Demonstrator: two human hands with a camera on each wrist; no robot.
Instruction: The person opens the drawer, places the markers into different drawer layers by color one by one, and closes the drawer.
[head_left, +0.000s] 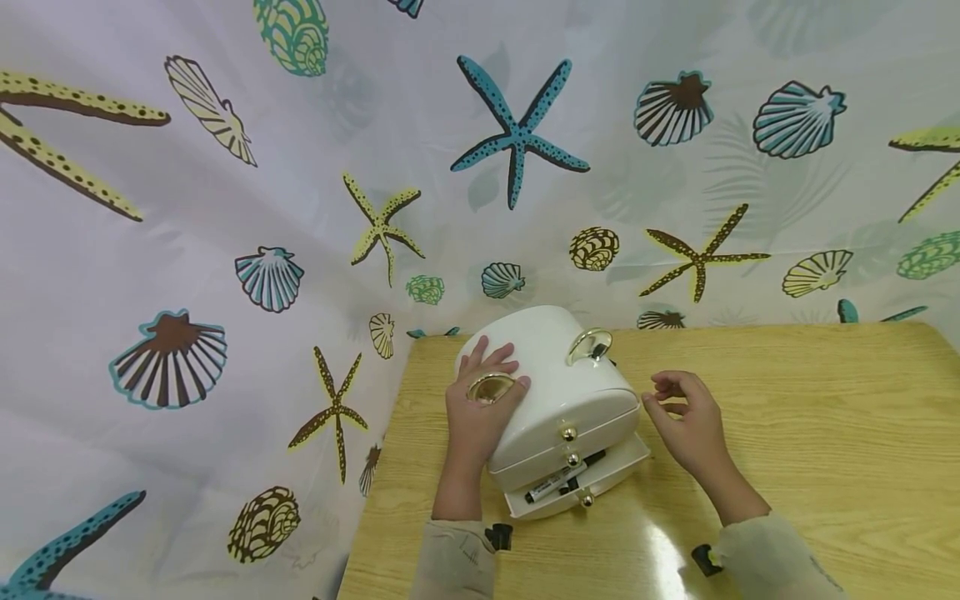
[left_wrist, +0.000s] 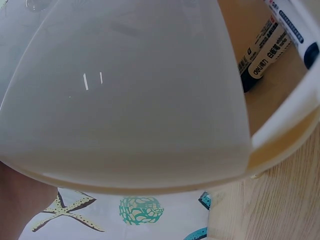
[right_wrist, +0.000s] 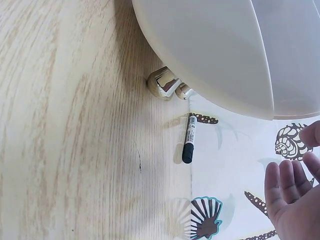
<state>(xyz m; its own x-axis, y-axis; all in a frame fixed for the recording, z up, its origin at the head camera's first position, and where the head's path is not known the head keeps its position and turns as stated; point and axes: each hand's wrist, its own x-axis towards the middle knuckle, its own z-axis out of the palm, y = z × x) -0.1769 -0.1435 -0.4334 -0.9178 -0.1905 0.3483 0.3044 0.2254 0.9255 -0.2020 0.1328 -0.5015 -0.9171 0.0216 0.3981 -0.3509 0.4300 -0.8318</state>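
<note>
A white storage box (head_left: 551,358) with gold knobs stands turned at an angle on the table. My left hand (head_left: 480,400) lies on its left side, fingers spread about a gold ring (head_left: 491,389). A second gold ring (head_left: 590,344) juts from the other side. The lowest drawer (head_left: 618,468) is pulled out, with several whiteboard markers (head_left: 551,483) inside; the left wrist view shows two markers (left_wrist: 262,50) up close. To the right of the box, my right hand (head_left: 690,421) holds nothing, its fingers loosely bent and its thumb near the box's edge.
Beyond the box in the right wrist view lies another marker (right_wrist: 190,139) with a black cap. The wooden table (head_left: 810,417) extends to the right. A white curtain (head_left: 675,192) printed with shells and starfish hangs behind and along the left.
</note>
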